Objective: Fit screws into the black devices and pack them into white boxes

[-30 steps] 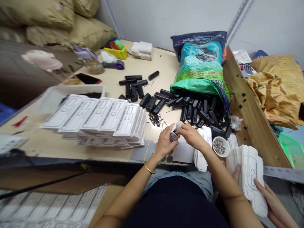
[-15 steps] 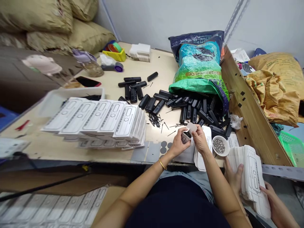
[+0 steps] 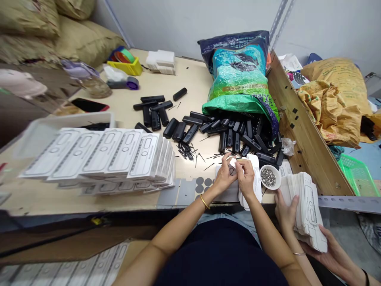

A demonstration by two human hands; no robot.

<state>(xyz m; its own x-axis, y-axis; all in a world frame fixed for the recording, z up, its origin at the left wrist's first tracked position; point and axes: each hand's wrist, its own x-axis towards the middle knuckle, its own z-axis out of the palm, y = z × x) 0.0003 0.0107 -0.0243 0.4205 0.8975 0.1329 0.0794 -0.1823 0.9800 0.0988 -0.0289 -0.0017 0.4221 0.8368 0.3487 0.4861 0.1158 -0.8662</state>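
My left hand [image 3: 222, 178] is closed around a small white printed box [image 3: 232, 170], held just above the table's front edge. My right hand [image 3: 246, 179] pinches the box's white end flap between thumb and fingers. Part of the box is hidden by my fingers. Beneath and beside my right hand lie flat white cartons [image 3: 256, 174]. To their right stands a white bowl [image 3: 279, 180] with small metal pieces [image 3: 268, 177] in it. Dark round discs [image 3: 199, 181] lie on grey sheets left of my left wrist.
Filled white boxes [image 3: 119, 153] are stacked at left. Black oblong devices [image 3: 190, 134] spill from a colourful plastic sack [image 3: 238, 71], near thin black sticks [image 3: 186, 151]. At right, another person's hands [image 3: 286, 212] hold a bundle of flat cartons [image 3: 306, 210]. A wooden board [image 3: 309, 135] borders the table.
The raised flap has been brought down toward the box, and my right fingers now press at its end. The whole view has shifted; the other person's carton bundle stays in hand.
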